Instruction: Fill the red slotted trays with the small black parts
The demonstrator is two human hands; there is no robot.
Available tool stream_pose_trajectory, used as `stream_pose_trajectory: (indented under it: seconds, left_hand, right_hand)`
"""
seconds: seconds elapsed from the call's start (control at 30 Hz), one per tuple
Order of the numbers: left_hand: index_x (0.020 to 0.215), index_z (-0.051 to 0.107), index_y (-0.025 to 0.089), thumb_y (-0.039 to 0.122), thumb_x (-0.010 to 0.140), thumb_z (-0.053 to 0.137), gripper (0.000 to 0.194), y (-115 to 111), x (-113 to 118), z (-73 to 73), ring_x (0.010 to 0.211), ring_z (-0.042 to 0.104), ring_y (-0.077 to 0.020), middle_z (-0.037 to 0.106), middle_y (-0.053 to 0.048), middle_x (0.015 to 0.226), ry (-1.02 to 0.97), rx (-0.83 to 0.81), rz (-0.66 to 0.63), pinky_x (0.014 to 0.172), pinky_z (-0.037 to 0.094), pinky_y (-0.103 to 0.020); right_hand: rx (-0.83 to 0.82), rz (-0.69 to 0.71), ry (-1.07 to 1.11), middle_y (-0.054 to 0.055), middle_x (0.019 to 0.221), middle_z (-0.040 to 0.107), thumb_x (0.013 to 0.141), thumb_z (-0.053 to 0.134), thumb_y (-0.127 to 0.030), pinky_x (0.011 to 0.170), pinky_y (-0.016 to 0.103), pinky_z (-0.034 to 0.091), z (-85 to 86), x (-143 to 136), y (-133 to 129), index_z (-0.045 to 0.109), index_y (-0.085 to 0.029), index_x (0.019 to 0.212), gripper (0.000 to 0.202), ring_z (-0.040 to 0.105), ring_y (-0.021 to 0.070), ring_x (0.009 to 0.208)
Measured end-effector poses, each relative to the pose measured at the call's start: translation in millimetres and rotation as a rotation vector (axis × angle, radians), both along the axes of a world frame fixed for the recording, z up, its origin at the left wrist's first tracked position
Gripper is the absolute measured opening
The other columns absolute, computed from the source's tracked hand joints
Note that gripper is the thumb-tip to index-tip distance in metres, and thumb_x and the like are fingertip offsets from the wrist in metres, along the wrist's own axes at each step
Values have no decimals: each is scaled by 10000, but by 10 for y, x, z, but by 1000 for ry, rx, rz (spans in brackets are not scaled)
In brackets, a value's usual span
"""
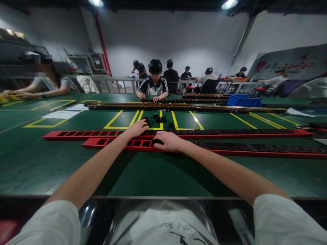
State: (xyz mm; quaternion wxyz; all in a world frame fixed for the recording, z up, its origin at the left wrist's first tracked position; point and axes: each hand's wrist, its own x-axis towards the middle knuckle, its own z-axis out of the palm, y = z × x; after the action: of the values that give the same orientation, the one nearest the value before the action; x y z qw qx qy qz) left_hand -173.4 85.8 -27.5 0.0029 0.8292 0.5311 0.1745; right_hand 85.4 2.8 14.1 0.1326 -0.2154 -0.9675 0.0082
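Two long red racks with square slots lie across the green table, a rear one [48, 136] and a front one [88, 145]. Black square pieces fill their right parts, while several left slots show bare. My left hand [138, 128] reaches over the rear rack, its fingers closed on a small black block [145, 119]. Over the front rack, my right hand [168, 141] has its fingers curled on a black piece [157, 142] at a slot. Several loose black blocks [160, 119] sit just behind the rear rack.
Yellow tape lines mark the table [163, 180]. Long dark strips [178, 107] and a blue bin [244, 100] lie farther back. White papers [61, 114] are at left. A person [153, 85] works opposite; others sit around.
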Motion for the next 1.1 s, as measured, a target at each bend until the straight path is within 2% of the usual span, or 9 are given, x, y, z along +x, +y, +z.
stream_pose_trajectory:
  seconds: [0.17, 0.3, 0.43, 0.63, 0.73, 0.87, 1.1]
  left_hand:
    - [1428, 504, 146, 462, 938, 490, 583, -38, 20, -16, 1265, 536, -298, 558, -161, 1335, -69, 59, 178, 1114, 397, -426]
    - [1375, 561, 173, 436, 910, 524, 535, -13, 15, -44, 1312, 481, -336, 510, -163, 1364, -63, 121, 280, 1136, 363, -461]
    - [1321, 579, 153, 361, 918, 496, 461, 16, 7, -37, 1318, 500, -290, 558, -141, 1382, -89, 49, 190, 1149, 360, -418]
    - [1154, 622, 167, 294, 893, 510, 311, -6, 18, -13, 1165, 609, -251, 661, -115, 1211, -150, 52, 153, 1046, 457, -370]
    - [1209, 598, 151, 264, 886, 515, 352, -21, 30, -5, 1206, 589, -248, 644, -128, 1258, -163, 74, 139, 1070, 444, -378]
    - [1275, 595, 149, 283, 907, 501, 403, -34, 46, 16, 1204, 601, -249, 650, -125, 1286, -126, 44, 149, 1069, 448, -364]
    - [1192, 659, 149, 381, 928, 478, 395, -18, 38, -2, 1158, 628, -276, 683, -133, 1240, -98, 17, 175, 1027, 479, -383]
  right_hand:
    - [7, -6, 5, 122, 1054, 659, 954, 587, -386, 790, 315, 464, -6, 1, 0, 696, -122, 1118, 329, 619, 218, 924]
    - [5, 0, 14, 123, 1054, 657, 956, 584, -393, 791, 319, 466, -16, 5, 2, 698, -124, 1110, 330, 618, 221, 929]
    - [16, 0, 9, 121, 1049, 657, 960, 574, -389, 803, 322, 468, -25, 3, 6, 700, -119, 1103, 330, 618, 222, 928]
    - [18, -5, 0, 122, 1055, 656, 959, 576, -397, 795, 317, 467, -20, 2, 7, 696, -119, 1114, 340, 616, 221, 933]
    - [12, -9, 1, 124, 1051, 656, 958, 576, -400, 790, 317, 466, -11, 3, 1, 696, -115, 1116, 347, 616, 223, 929]
    - [4, -8, 4, 129, 1056, 657, 958, 579, -393, 798, 320, 464, -7, 1, -6, 696, -118, 1118, 339, 615, 224, 933]
    - [13, -7, -4, 124, 1056, 656, 959, 574, -401, 785, 322, 467, -14, -2, 3, 698, -122, 1112, 341, 617, 225, 927]
